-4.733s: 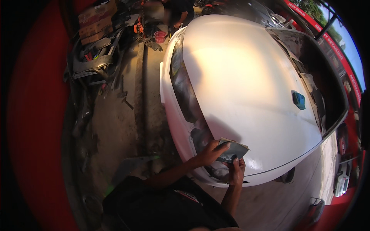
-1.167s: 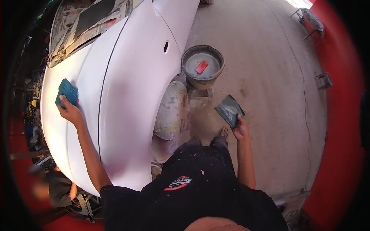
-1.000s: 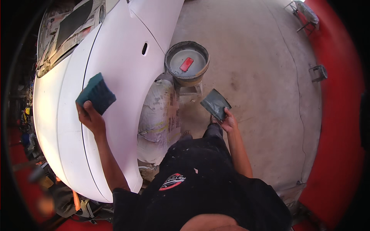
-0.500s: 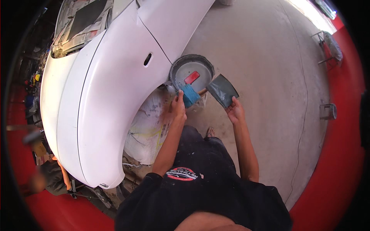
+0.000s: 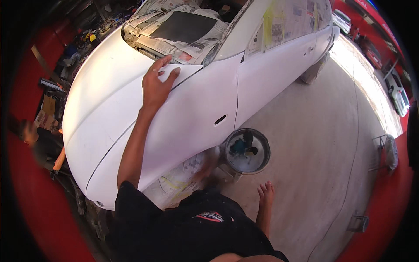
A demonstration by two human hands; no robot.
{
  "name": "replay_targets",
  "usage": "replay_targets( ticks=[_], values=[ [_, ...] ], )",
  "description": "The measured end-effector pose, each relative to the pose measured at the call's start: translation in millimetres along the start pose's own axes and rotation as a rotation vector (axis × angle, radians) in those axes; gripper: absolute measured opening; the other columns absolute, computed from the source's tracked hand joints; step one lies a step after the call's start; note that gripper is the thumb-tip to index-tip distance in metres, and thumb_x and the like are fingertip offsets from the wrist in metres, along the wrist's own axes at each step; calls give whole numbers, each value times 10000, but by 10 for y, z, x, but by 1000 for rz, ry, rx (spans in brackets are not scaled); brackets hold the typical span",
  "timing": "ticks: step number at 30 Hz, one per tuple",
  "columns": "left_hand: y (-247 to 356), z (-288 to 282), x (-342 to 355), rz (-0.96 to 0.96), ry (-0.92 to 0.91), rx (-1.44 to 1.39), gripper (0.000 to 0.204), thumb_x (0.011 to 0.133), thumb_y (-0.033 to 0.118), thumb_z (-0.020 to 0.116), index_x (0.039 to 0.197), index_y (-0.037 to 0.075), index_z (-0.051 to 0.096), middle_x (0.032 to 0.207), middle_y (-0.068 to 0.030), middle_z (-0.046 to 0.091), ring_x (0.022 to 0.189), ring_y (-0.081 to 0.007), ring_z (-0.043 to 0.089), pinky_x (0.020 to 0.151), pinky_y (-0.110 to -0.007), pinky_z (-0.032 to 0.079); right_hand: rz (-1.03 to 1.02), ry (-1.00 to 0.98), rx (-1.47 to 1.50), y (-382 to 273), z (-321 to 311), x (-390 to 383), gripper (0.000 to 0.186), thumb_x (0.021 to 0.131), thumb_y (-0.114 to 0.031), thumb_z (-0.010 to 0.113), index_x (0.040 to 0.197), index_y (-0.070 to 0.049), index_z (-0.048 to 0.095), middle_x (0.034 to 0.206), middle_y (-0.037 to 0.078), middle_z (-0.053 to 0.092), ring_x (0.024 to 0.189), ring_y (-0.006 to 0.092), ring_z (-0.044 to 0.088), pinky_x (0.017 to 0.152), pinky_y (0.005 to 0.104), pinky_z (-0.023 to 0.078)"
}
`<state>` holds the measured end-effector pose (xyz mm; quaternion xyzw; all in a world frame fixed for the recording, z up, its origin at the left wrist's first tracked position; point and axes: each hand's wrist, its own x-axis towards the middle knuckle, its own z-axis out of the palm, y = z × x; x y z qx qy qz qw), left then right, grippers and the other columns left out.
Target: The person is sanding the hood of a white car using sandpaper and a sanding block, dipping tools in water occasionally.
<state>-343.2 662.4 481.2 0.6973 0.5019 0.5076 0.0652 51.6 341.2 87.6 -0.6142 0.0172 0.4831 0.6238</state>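
My left hand (image 5: 158, 85) is raised over the white car body (image 5: 174, 118), close to the newspaper-covered opening. Its fingers and thumb are apart, with nothing between them; whether it touches the panel I cannot tell. Low on the right, my right hand (image 5: 266, 194) hangs empty over the concrete floor, fingers apart. Between the two, beside the front wheel arch, stands a round dark basin (image 5: 267, 160) of greyish water. A teal pad (image 5: 238, 147) and a dark sheet (image 5: 248, 139) lie in it, partly blurred. On the newspaper (image 5: 153, 40) rests a black sheet (image 5: 185, 26).
Taped newspaper (image 5: 301, 15) masks the car's side windows. At far left a person (image 5: 41, 142) is near cardboard boxes (image 5: 47, 111). A stool with a grey bundle (image 5: 391, 153) and a small grey stand (image 5: 358, 223) are by the red edge on the right.
Both hands have let go of the teal pad and dark sheet, which are now in the basin. My left hand has risen to the car; my view has shifted toward it.
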Motion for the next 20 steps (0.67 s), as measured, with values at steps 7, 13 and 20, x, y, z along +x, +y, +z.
replay_targets(
  ticks=[7, 13, 20],
  values=[
    [-2047, -106, 2214, -232, 89, 528, 807, 852, 576, 731, 1420, 22, 584, 1384, -239, 633, 1303, -388, 593, 1079, -468, 477, 161, 220, 51, 415, -864, 25, 582, 1019, -366, 607, 1484, -37, 490, 1489, 179, 521, 1298, 371, 577, 1034, 500, 521],
    [-2391, 357, 2630, -477, -58, 679, 782, 809, 620, 756, 1273, -4, 663, 1295, -242, 684, 1233, -358, 648, 1040, -459, 502, 105, 308, 215, 600, -901, -97, 499, 1017, -340, 618, 1409, -39, 545, 1369, 159, 606, 1205, 353, 622, 1010, 501, 523],
    [-3049, 348, 3052, -454, 149, 462, 807, 730, 485, 872, 1361, 34, 648, 1362, -201, 668, 1246, -312, 660, 1051, -400, 505, 123, 342, 363, 1057, -839, -255, 569, 987, -378, 658, 1440, -60, 528, 1419, 141, 570, 1215, 354, 607, 1019, 513, 525]
  ],
)
